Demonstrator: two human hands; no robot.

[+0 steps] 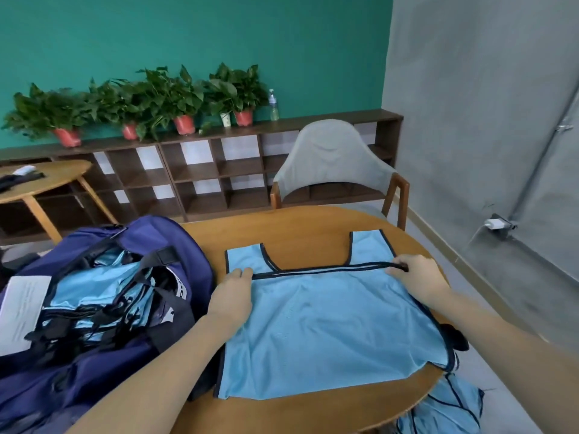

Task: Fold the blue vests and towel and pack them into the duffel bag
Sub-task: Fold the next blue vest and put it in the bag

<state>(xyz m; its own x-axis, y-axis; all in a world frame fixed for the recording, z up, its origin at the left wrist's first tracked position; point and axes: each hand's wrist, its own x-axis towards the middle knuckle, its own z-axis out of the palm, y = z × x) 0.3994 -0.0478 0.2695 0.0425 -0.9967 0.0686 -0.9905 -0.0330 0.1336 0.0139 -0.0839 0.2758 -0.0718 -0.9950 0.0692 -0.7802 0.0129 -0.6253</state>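
The blue vest [329,333] lies flat on the tabletop [297,227], just beside the open duffel bag [103,296]. Your left hand [230,296] presses its folded edge with straight fingers; your right hand [418,275] has a pinching grip on the dark trim. Pull that edge taut and level, square the corners, then smooth before folding again.

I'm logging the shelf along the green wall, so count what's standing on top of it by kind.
Red plant pots: 4, the first at far left
White cup with a plant: 1
Clear bottle: 1
Total: 6
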